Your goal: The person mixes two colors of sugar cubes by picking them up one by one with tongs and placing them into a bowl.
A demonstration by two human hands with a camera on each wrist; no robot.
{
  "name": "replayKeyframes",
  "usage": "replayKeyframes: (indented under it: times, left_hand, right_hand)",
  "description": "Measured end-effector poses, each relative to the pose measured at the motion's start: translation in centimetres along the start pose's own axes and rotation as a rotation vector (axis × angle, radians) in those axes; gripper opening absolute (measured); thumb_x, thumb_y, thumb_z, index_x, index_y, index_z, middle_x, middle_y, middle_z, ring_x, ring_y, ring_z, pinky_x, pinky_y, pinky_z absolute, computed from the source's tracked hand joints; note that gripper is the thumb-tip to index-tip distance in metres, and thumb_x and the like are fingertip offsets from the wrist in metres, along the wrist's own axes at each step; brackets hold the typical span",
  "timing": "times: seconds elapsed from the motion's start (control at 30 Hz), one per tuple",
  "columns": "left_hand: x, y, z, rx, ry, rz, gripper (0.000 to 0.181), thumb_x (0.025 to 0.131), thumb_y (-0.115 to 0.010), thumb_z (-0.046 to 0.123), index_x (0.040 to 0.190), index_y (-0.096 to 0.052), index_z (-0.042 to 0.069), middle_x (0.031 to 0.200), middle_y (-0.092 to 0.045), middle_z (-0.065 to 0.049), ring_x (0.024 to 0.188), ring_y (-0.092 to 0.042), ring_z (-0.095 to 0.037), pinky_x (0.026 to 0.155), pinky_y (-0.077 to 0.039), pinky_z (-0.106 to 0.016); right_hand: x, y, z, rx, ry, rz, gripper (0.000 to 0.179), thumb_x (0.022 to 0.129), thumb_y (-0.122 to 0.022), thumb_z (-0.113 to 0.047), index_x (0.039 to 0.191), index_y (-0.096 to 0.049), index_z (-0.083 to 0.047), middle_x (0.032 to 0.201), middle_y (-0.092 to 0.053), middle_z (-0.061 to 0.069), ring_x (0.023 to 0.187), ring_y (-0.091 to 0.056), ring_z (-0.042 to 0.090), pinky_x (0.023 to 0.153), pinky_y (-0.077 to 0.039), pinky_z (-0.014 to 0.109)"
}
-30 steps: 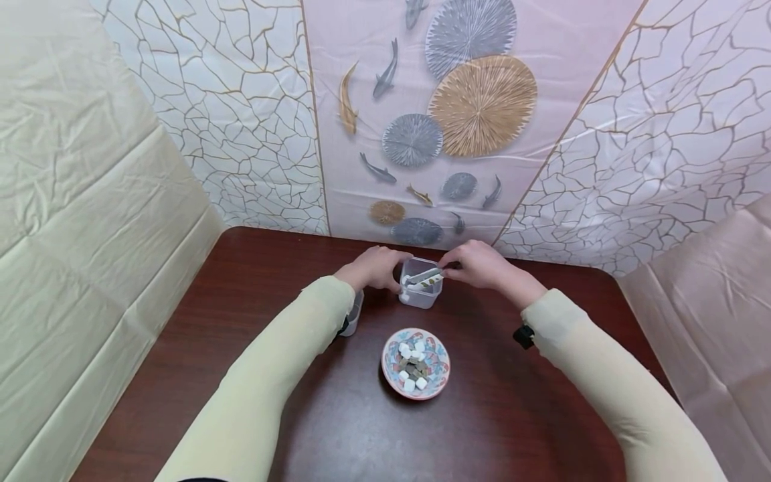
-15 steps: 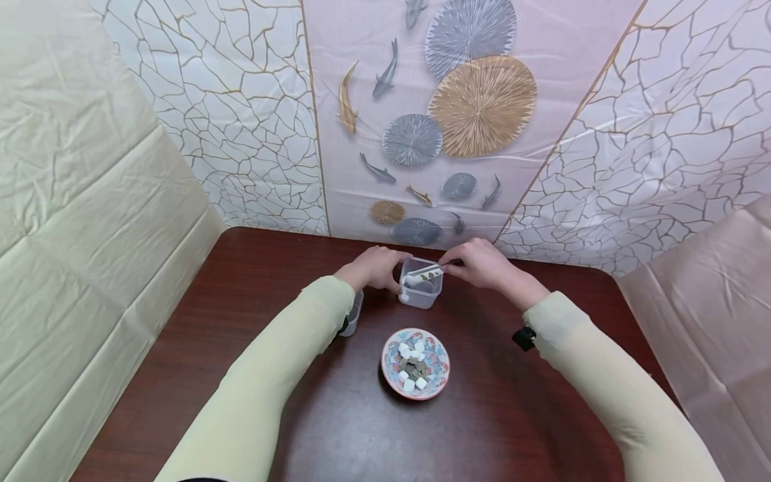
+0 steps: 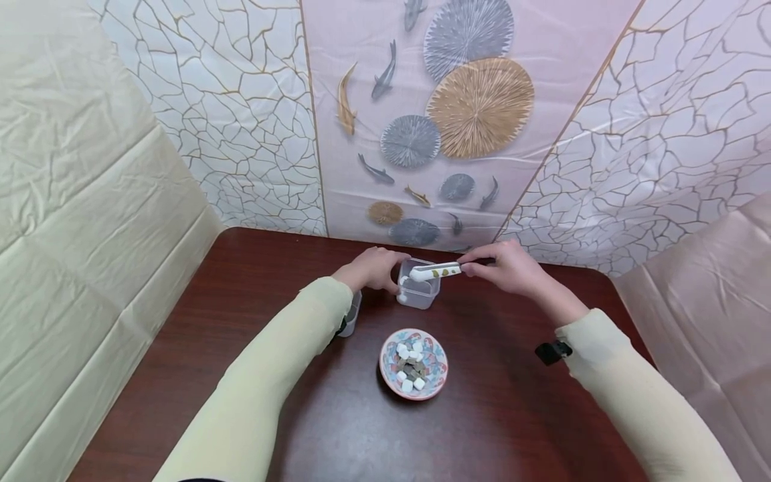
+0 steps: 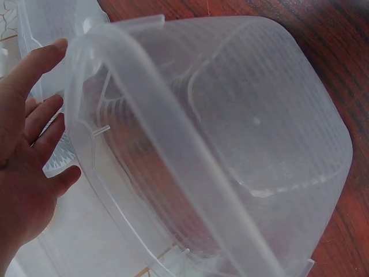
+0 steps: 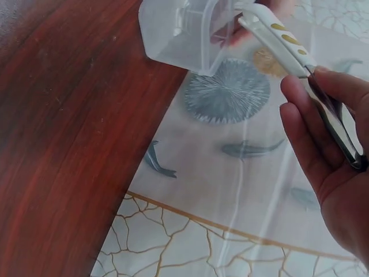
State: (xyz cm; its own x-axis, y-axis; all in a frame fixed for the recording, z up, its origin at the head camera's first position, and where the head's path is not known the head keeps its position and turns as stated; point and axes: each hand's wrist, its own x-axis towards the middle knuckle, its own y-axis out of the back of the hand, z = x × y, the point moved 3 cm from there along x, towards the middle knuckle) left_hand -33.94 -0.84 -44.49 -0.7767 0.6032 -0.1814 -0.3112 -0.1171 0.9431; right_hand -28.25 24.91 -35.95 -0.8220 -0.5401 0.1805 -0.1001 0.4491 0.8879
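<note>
My left hand [image 3: 375, 268] grips the left side of a clear plastic container [image 3: 415, 300], thumb in front and fingers behind. A few small white pieces show at its left inside. In my right hand [image 3: 506, 268], to the right of it, is a pair of tongs [image 3: 438, 271] with dark metal handles and white, gold-spotted arms. The tongs' tips are over the container; whether anything is between them cannot be made out. The right wrist view shows thumb and fingers pinching the tongs [image 5: 279, 40].
A patterned bowl [image 3: 444, 378] holding white cubes and brown pieces stands nearer on the dark wooden table [image 3: 512, 402]. A second clear container [image 4: 271, 109] sits by the left wrist, partly hidden in the head view. Fabric walls [image 3: 253, 134] rise behind the table.
My right hand has moved right, drawing the tongs up and rightward from inside the container to above it. The left hand keeps its hold on the container.
</note>
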Motion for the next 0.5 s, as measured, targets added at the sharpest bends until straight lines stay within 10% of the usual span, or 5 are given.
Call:
replayKeyframes:
  times: [0.5]
  left_hand:
    - [0.0,-0.1,-0.1,-0.004,-0.024,0.03,0.082,0.089,-0.088,0.038,0.159,-0.052,0.014,0.148,-0.065,-0.005,0.134,-0.061,-0.03,0.117,-0.043,-0.042]
  right_hand:
    - [-4.8,0.9,-0.9,0.137,0.018,0.004,0.015,0.094,-0.084,-0.014,0.107,-0.087,-0.021,0.085,-0.079,-0.014,0.068,-0.061,0.004,0.062,-0.047,0.02]
